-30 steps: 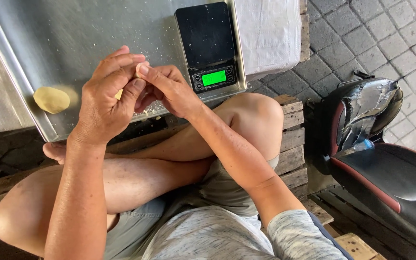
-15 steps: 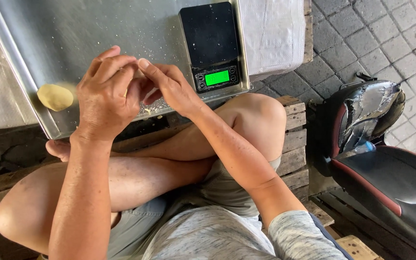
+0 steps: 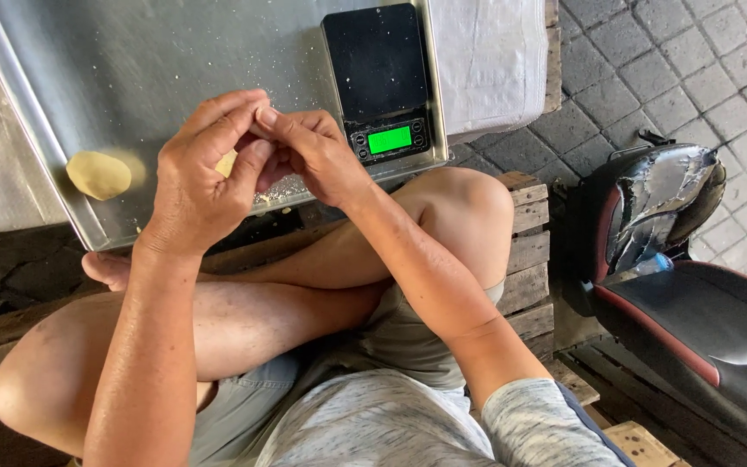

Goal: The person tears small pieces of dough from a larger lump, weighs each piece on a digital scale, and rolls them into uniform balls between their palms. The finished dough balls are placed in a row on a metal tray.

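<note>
A person sits cross-legged on a low platform of weathered wooden slats, seen from a camera on their own head looking down past bare knees and a grey marled shirt.

The largest thing in front of them is a wide, shallow tray of dull silver sheet metal, dusted with pale crumbs. Its raised rim sits just beyond the knees, so both hands can work over it and anything that falls lands on the metal.

To the right, on grey paving blocks, stands a parked scooter with a black seat trimmed in red, well apart from the work.

A folded white cloth lies at the tray's right end. Just beside it, resting on the tray, is a flat black digital kitchen scale with a lit green display; its platform is bare, and it sits within easy reach of the right hand.

The left hand and right hand meet above the tray's near edge, touching each other. Between them is a small piece of pale yellow dough, mostly hidden. The left fingers curl over it like a cup, and the right thumb and forefinger pinch together at its top, which looks like shaping or sealing, held close for control.

Smallest, at the tray's left edge, lies one rounded lump of pale yellow dough, set aside well apart from the hands.
</note>
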